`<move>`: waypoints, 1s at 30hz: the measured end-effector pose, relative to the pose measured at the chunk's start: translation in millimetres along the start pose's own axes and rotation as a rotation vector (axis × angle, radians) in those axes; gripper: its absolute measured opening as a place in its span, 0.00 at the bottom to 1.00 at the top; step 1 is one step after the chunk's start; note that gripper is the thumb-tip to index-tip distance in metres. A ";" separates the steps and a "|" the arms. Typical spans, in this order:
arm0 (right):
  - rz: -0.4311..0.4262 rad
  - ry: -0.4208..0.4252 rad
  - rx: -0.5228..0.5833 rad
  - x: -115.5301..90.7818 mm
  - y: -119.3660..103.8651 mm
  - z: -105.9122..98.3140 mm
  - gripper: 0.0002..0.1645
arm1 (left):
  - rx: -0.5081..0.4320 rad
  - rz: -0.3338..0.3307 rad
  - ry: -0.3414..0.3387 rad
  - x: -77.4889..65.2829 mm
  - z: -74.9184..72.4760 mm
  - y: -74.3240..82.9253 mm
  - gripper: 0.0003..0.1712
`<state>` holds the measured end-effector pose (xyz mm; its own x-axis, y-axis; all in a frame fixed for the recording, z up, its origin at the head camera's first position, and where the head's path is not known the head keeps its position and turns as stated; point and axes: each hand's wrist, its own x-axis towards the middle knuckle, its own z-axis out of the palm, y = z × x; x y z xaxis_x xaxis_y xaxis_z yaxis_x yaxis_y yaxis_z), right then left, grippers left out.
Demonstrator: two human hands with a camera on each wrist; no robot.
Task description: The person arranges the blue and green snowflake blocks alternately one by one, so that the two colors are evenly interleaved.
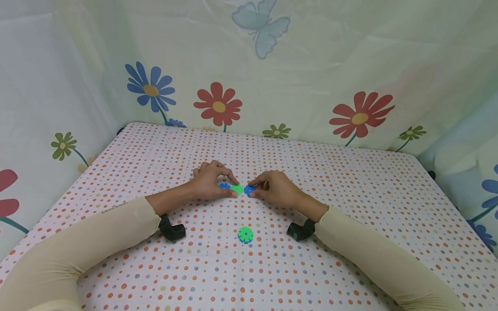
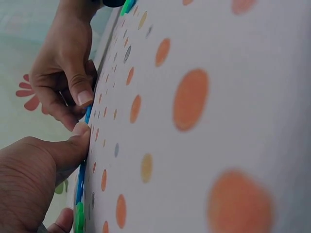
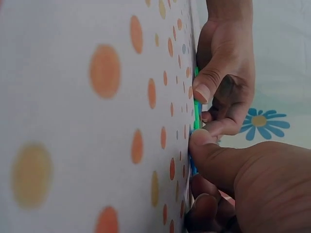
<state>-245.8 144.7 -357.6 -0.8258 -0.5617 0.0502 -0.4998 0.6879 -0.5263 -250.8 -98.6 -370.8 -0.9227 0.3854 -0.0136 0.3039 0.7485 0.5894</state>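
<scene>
Between thumb and forefinger my left hand (image 1: pixel 212 181) pinches a green notched disc (image 1: pixel 237 189), low over the dotted cloth. A blue notched disc (image 1: pixel 224 185) adjoins it on the left, partly behind the fingers. My right hand (image 1: pixel 275 189) pinches another blue notched disc (image 1: pixel 250 190) by its right side. The two pinched discs come edge to edge, with the fingertips of both hands close together. In the right wrist view the green disc (image 3: pixel 197 116) shows as a thin edge between the hands.
Nearer to me on the dotted tablecloth (image 1: pixel 218 276) lies a green notched disc (image 1: pixel 245 233) with a blue one beneath it. Black devices (image 1: pixel 172 230) sit at both wrists. A flower-printed curtain (image 1: pixel 303 77) surrounds the table's far side and flanks.
</scene>
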 end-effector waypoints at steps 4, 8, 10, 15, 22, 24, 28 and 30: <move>0.021 0.000 0.012 0.9 0.0 0.6 0.18 | 0.006 -0.002 0.003 0.0 0.0 0.3 0.15; 0.034 0.004 0.020 2.1 0.3 0.5 0.18 | 0.009 0.004 0.005 -0.1 -0.3 1.1 0.15; 0.039 0.004 0.025 2.7 1.0 0.6 0.17 | 0.008 0.007 0.006 -0.4 -0.4 1.4 0.15; 0.054 -0.005 0.039 3.0 3.2 1.5 0.17 | 0.007 0.012 0.004 -0.8 -0.4 1.5 0.15; 0.063 -0.003 0.054 3.9 4.1 2.5 0.17 | 0.017 0.008 0.001 -0.2 -0.5 1.8 0.15; 0.064 -0.001 0.054 3.9 3.5 2.5 0.17 | 0.023 0.008 0.002 -0.2 -0.5 1.8 0.15; 0.067 -0.003 0.060 3.9 2.8 2.5 0.17 | 0.030 0.008 0.005 0.1 0.2 0.9 0.16; 0.068 -0.006 0.065 3.9 2.6 2.4 0.17 | 0.032 0.007 0.006 0.6 0.8 0.1 0.16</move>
<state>-249.7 143.1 -360.8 -0.8555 -0.5178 0.0078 -0.4248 0.6930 -0.5825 -251.1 -97.9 -371.4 -0.9219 0.3873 -0.0043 0.3179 0.7629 0.5630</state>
